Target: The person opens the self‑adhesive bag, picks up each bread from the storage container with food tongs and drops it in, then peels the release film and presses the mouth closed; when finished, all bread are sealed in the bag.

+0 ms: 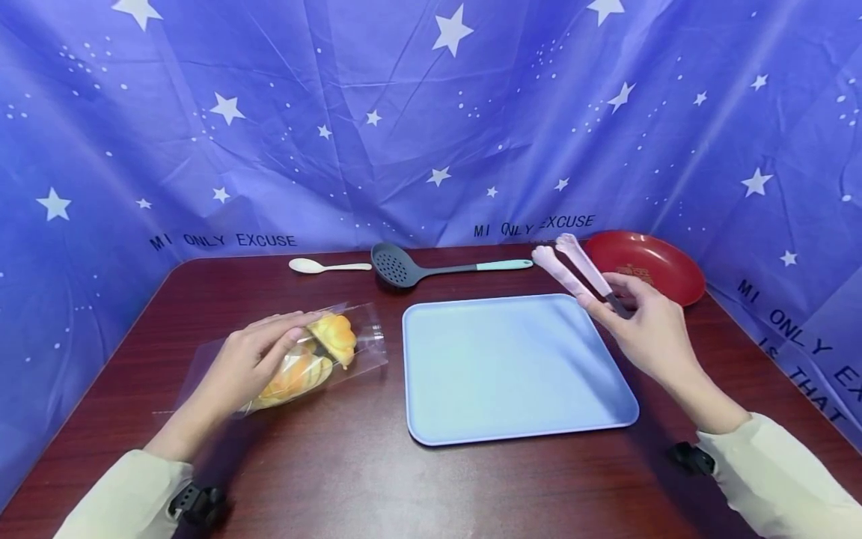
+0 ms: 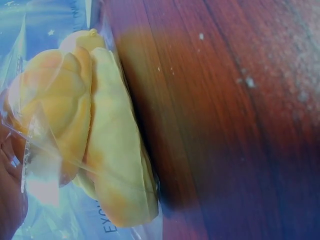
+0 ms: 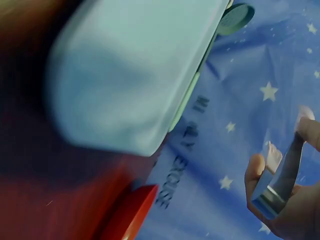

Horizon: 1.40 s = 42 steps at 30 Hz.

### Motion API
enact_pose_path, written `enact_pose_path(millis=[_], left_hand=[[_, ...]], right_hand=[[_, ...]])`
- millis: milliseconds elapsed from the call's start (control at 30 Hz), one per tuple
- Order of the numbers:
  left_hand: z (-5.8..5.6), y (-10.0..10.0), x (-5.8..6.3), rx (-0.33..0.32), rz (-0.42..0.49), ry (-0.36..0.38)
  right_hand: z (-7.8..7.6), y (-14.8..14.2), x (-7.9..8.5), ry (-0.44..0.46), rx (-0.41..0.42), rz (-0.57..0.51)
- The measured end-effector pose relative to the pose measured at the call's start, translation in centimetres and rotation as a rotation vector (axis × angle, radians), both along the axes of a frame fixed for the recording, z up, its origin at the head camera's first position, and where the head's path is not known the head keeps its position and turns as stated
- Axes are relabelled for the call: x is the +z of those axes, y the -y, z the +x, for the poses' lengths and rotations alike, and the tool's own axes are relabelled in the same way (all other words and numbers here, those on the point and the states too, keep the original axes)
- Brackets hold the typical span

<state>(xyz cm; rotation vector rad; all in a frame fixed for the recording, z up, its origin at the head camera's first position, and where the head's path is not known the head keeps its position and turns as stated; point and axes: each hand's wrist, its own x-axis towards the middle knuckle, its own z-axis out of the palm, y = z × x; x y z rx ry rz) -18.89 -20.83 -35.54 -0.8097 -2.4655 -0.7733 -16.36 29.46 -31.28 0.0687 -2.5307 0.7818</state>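
Note:
My left hand is over a clear plastic bag on the left of the table, gripping it from above with thumb and fingers apart. Inside the bag are yellow-orange bread pieces, seen up close in the left wrist view as stacked rolls. My right hand holds a pair of tongs between thumb and fingers. The tongs have pale pink paw-shaped arms, spread apart and pointing up over the tray's far right corner. In the right wrist view the tongs' metal bend lies within the curled hand.
A light blue tray lies at the table's middle. Behind it are a dark slotted skimmer with a mint handle and a small cream spoon. A red plate stands at the back right. A starry blue curtain borders the table.

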Motion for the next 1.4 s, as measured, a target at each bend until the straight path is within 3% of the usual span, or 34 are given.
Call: enact_pose_path(millis=[167, 533, 1000, 1400], left_hand=[[0.0, 0.0, 0.0, 0.007, -0.006, 0.002], [0.0, 0.0, -0.1, 0.021, -0.006, -0.014], [0.0, -0.1, 0.1, 0.004, -0.03, -0.014], [-0.1, 0.0, -0.1, 0.01, -0.045, -0.005]], right_hand=[[0.5, -2.5, -0.8, 0.035, -0.057, 0.052], [1.9, -6.3, -2.0, 0.214, -0.185, 0.091], [3.5, -9.3, -3.9, 0.56, -0.201, 0.179], [2.7, -9.5, -4.9, 0.599, -0.18, 0.211]])
